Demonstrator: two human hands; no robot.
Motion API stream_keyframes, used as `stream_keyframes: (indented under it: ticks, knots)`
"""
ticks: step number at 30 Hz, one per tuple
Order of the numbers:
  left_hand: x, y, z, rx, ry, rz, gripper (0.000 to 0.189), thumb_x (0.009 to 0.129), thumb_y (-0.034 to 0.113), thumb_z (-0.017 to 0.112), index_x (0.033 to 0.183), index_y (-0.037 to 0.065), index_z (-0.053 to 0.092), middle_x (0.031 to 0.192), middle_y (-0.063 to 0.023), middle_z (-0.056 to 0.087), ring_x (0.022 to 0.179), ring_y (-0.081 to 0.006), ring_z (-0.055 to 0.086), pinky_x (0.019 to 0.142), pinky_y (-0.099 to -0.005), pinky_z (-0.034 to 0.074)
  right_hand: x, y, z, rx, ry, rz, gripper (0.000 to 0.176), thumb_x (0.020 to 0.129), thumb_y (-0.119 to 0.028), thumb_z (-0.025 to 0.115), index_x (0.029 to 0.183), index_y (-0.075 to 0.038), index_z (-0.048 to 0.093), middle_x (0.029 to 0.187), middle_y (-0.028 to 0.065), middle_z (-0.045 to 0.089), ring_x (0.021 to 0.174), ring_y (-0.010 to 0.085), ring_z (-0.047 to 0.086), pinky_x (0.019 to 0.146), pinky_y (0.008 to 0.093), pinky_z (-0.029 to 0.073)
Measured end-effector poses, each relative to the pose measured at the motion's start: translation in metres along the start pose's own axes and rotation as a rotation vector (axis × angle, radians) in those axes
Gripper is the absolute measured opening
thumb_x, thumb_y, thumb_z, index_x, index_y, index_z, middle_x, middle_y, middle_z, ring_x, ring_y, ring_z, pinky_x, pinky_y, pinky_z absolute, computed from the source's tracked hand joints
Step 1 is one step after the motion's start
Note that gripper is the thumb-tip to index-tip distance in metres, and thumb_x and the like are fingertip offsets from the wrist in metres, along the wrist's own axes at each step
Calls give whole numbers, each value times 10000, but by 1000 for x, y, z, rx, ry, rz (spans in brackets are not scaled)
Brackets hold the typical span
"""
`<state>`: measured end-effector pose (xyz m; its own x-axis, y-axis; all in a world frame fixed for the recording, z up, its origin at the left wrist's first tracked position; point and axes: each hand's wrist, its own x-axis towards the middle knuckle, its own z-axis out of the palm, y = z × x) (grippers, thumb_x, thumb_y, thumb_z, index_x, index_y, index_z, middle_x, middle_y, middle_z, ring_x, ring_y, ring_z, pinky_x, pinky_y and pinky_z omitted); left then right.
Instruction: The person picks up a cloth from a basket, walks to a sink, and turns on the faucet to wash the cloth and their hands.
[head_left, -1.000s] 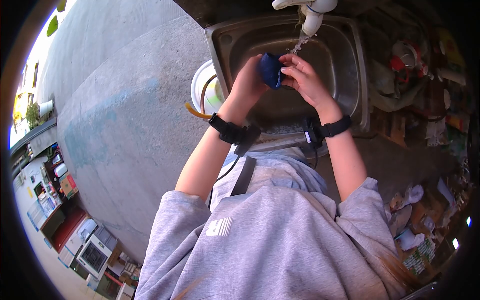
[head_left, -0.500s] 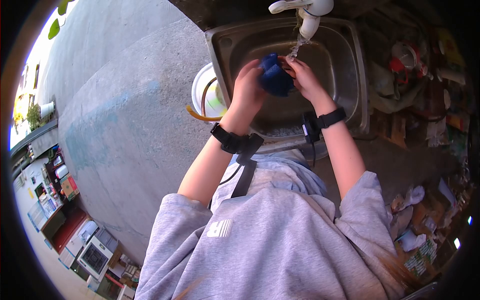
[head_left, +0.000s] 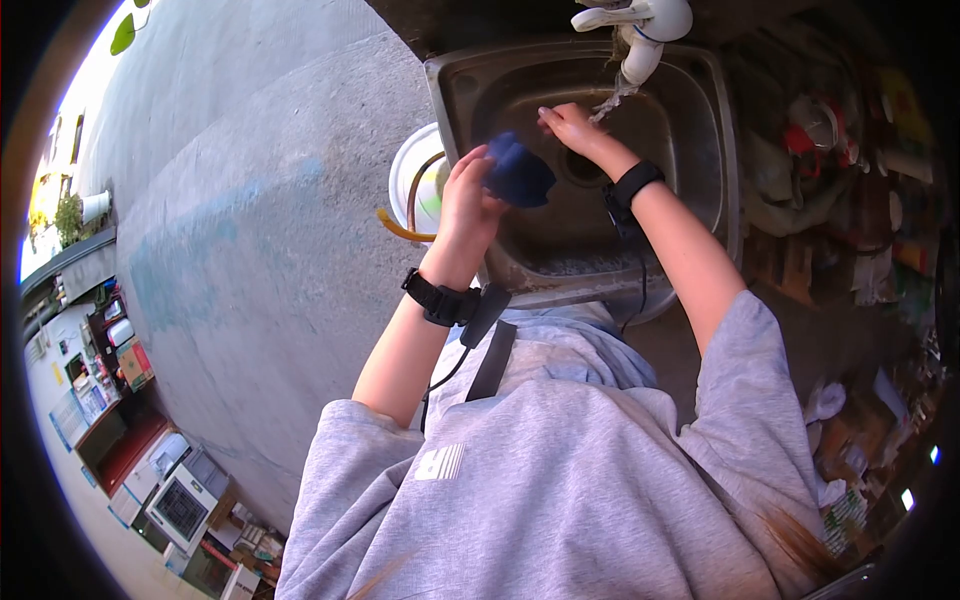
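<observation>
A blue cloth (head_left: 519, 172) hangs from the fingers of my left hand (head_left: 468, 203), over the left side of the metal sink (head_left: 730, 180). My right hand (head_left: 577, 128) is apart from the cloth, over the sink's upper part, with its fingers curled together; whether anything small is between them cannot be made out. Water (head_left: 612, 101) runs from the white faucet (head_left: 641, 55) close to my right hand. Both wrists wear black straps with small devices.
Left of the sink stands a white bucket (head_left: 412, 180) with a yellow-brown hose (head_left: 400, 230) at it. A concrete wall (head_left: 260, 220) fills the left. Cluttered bags and scraps (head_left: 800, 200) lie to the right.
My left hand has moved left and a little down with the blue cloth. My right hand has come off the cloth and shifted slightly left, its fingers now curled.
</observation>
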<state>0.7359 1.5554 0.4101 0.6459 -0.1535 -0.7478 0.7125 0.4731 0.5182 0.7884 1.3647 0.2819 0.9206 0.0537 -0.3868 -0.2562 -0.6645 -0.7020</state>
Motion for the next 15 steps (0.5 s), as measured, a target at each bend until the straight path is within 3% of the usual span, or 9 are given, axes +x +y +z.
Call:
stream_keyframes:
  ticks: [3,6,15]
  knots:
    - [-1,1,0,7,18,-4,293,853,152,472,1140,92,455,1102,-85,460,1020,-213,458,855,-407,392,4,-9,-4,-57,95,-21,396,869,-334,420,844,15,607,775,133,627,747,230,599,696,327,443]
    - [3,-1,-4,-12,-4,-13,294,851,146,474,1139,92,456,1108,-89,457,1025,-211,454,848,-405,396,12,-2,-2,-47,224,-173,399,863,-343,414,824,1,612,775,145,622,762,269,596,697,341,439]
    - [4,0,-5,7,-27,-7,301,847,131,470,1144,87,446,1106,-87,463,1015,-207,461,839,-399,402,-1,-26,-16,-49,164,-71,388,866,-329,412,800,-8,621,758,130,623,758,262,596,696,330,441]
